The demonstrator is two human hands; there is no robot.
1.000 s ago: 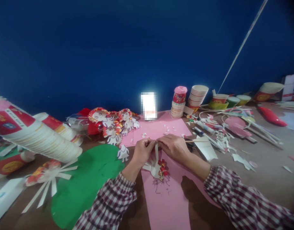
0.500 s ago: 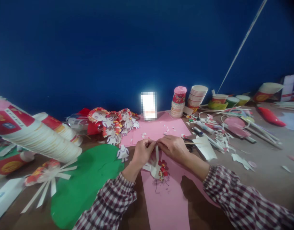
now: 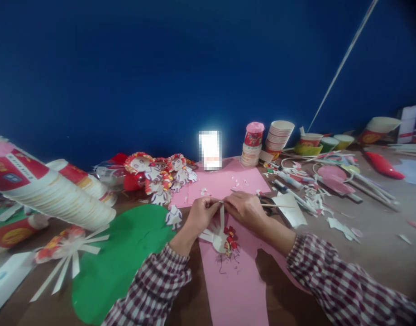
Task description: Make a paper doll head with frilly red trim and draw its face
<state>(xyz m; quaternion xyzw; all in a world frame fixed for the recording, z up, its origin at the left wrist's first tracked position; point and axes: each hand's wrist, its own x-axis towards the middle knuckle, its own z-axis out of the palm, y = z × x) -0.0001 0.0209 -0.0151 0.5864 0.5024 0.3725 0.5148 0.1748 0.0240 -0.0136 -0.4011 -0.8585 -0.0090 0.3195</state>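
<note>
1. Slightly lowered since the earlier frame is the outer end of the thin, pale, straight stick (image 3: 280, 205).
2. By the left hand (image 3: 203, 215), the top of the narrow white paper strip (image 3: 222, 219) is apparently pinched.
3. Below, the round white paper base (image 3: 220, 245) is seen over the pink paper sheet (image 3: 236, 292).
4. By the right hand (image 3: 247, 211), fingertips meeting the left's, the stick is held; strip-curling seems in hand, so a steady, even turn is called for.

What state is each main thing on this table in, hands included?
Left hand: fingers pinched at white strip
Right hand: closed on thin stick
White strip: upper end between both hands
Cut paper piece: strips splayed
Green sheet: lying flat
Left cup stack: nested, tilted
Pink-topped cup stack: upright
</note>
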